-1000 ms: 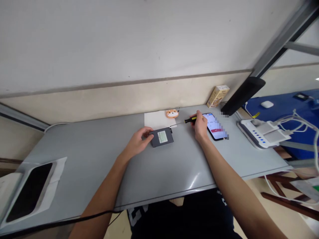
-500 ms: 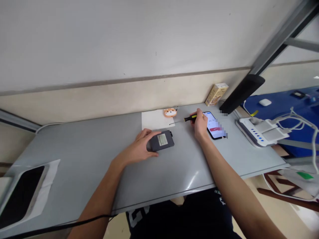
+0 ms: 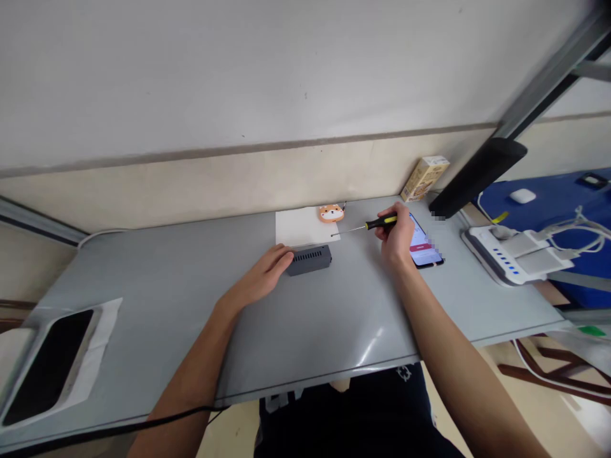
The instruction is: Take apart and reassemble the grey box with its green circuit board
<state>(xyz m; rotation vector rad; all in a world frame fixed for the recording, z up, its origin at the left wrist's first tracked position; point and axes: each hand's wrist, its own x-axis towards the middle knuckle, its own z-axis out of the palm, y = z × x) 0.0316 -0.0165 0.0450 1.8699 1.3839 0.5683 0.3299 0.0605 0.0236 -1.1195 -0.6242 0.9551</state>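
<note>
Near the middle of the tabletop [image 3: 353, 312], a dark gray box [image 3: 311, 262] shows a narrow side with a row of slots; whether it rests flat, I cannot tell. The left hand [image 3: 264, 275] is at the box's left end, its fingers closed on that end, the thumb lying over the slotted side. Right of the box, the right hand [image 3: 397, 236] has its fingers wrapped around the black and yellow handle of a screwdriver [image 3: 376, 223], whose thin shaft points left, its tip near the box's far right corner but not touching it. Just beyond the box lies a sheet of white paper [image 3: 296, 228], and beyond the box's right end sits an orange case [image 3: 331, 215] with an animal face. Well to the right of the box, a phone [image 3: 424, 256] lies with its screen lit, partly hidden by the right hand; farther right of the box is a white power strip [image 3: 505, 261]. Well to the left of the box, a dark-screened device [image 3: 50, 366] lies on a white sheet [image 3: 102, 346]
</note>
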